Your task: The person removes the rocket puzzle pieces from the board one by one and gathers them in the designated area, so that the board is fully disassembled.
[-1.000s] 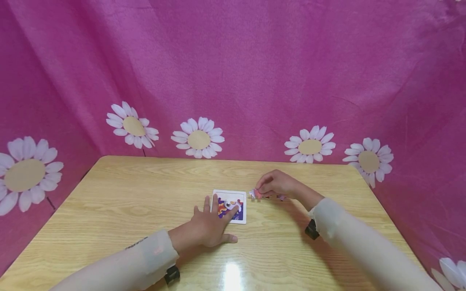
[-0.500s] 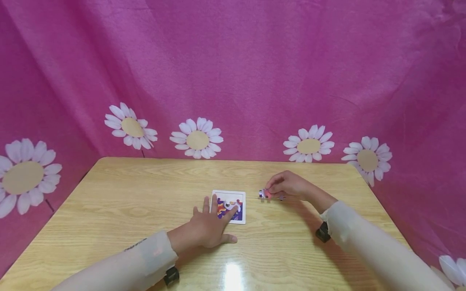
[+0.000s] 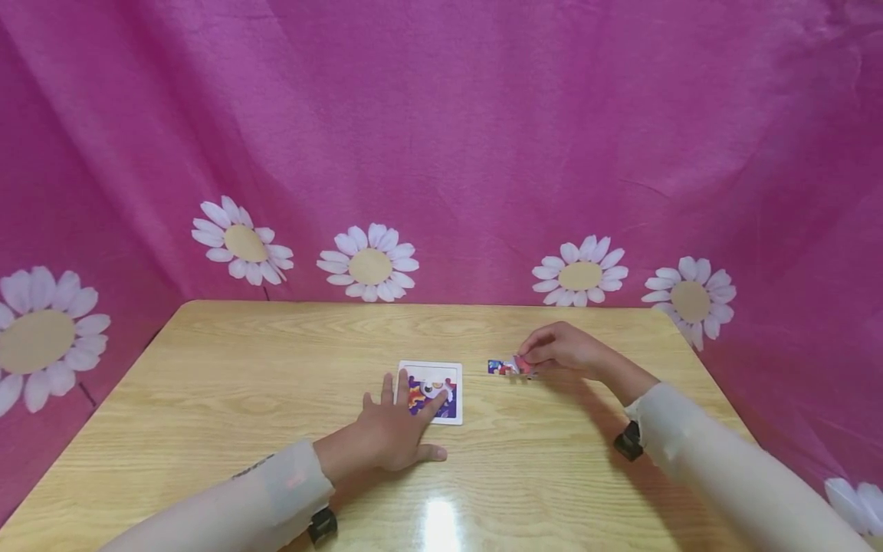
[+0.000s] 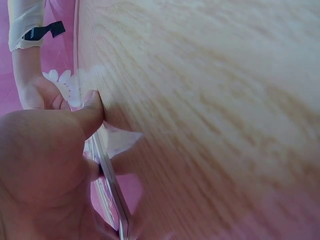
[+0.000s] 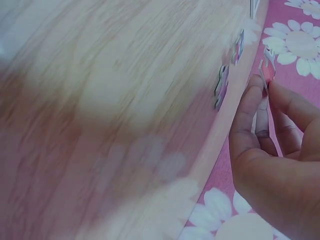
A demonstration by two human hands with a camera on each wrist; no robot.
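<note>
A white-framed jigsaw puzzle (image 3: 459,395) lies near the middle of the table, its lower part filled with purple, orange and white picture pieces. My left hand (image 3: 388,435) rests over its left side with straight, spread fingers; the thumb touches the wood in front of it. To the right, my right hand (image 3: 567,351) pinches a pinkish-red puzzle piece (image 5: 268,69) between thumb and fingertips, held above the table. Loose puzzle pieces, one with blue (image 3: 494,367), lie below and left of those fingertips. In the right wrist view two loose pieces (image 5: 221,89) show edge-on on the tabletop.
The wooden table (image 3: 276,345) has a shiny surface with a bright reflection near the front. Behind it and at both sides hangs a pink curtain (image 3: 441,153) with white daisies. Dark wrist straps (image 3: 628,441) sit at both sleeves.
My right hand has moved to the right, away from the puzzle frame, with the pinkish-red puzzle piece. A blue loose piece now shows beside it. My left hand stays in place.
</note>
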